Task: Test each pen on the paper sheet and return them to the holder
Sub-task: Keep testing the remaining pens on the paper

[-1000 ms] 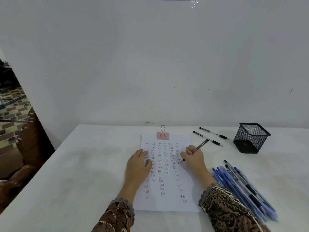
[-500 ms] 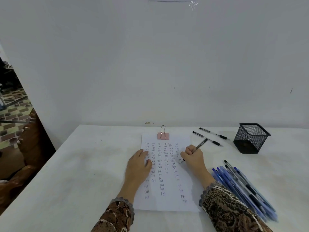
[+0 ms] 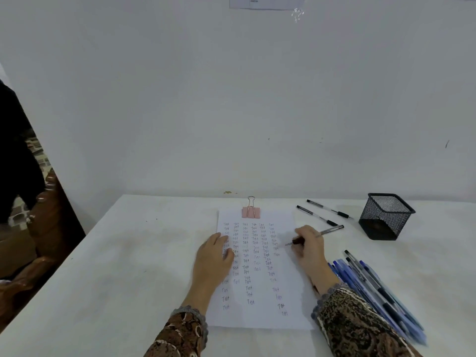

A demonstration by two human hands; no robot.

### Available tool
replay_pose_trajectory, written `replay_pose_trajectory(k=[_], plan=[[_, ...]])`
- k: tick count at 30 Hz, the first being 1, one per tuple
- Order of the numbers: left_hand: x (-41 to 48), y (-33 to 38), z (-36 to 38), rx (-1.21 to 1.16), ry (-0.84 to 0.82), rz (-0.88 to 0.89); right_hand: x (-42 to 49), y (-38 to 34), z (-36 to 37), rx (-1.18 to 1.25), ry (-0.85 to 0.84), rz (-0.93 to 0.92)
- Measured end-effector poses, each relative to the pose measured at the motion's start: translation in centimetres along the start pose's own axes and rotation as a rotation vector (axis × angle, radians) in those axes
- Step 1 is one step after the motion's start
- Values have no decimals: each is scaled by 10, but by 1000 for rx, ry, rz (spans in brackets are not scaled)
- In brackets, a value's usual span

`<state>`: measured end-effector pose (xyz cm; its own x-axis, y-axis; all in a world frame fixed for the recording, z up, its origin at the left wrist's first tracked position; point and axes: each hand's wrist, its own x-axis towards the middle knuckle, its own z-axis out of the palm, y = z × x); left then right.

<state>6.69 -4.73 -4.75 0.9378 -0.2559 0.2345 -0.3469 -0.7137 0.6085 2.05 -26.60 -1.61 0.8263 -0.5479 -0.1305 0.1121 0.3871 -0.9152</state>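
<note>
1. The white table (image 3: 128,266) fills the lower half of the view and runs back to a pale wall.
2. The paper sheet (image 3: 260,318) lies flat at the table's middle, covered in columns of small handwritten words. Clock directions below take the sheet as the dial's centre.
3. A pile of blue pens (image 3: 373,289) lies at 4 o'clock, just beside the right sleeve, with a couple of darker pens on top.
4. The black mesh holder (image 3: 386,217) stands on the table at 2 o'clock, well apart from the sheet.
5. The left hand (image 3: 212,258) lies flat at the sheet's 9 o'clock edge, fingers straight and pressing the paper down.
6. The right hand (image 3: 307,249) sits at the sheet's 2 o'clock edge, its fingers curled round a pen.
7. The held pen (image 3: 328,231) has its back end slanting out toward 2 o'clock. Its tip is over the paper but blurred, so contact cannot be told.
8. Two black pens (image 3: 315,215) lie side by side at 1 o'clock, between the sheet and the holder.
9. A pink binder clip (image 3: 251,212) grips the sheet's 12 o'clock edge.
</note>
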Motion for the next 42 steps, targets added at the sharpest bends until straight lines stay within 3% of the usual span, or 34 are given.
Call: replay_pose_trajectory(k=[6,16,26,28,29,32,34,38,42], plan=[[1,2,0,15,6,-5,-7,-18,14,311,-32,182],[0,2,-1,13,1,-9,-26,18,30,870,41,163],[0,3,-2,12,-11,-19,-33,6,33,818,104,129],[-1,3,-3,5,-11,-14,-37,-14,26,624,90,90],[-1,4,-3,4,-10,-11,-40,-28,19,414,90,35],[0,3,-3,3,-11,-7,-45,-60,-12,-535,158,-223],[0,2,-3,4,-17,-10,-38,-69,-38,-963,215,-272],[1,1,-2,3,-22,0,-29,-64,-77,-1321,207,76],[2,0,-2,-1,-21,4,-36,-68,-87,-1432,203,193]])
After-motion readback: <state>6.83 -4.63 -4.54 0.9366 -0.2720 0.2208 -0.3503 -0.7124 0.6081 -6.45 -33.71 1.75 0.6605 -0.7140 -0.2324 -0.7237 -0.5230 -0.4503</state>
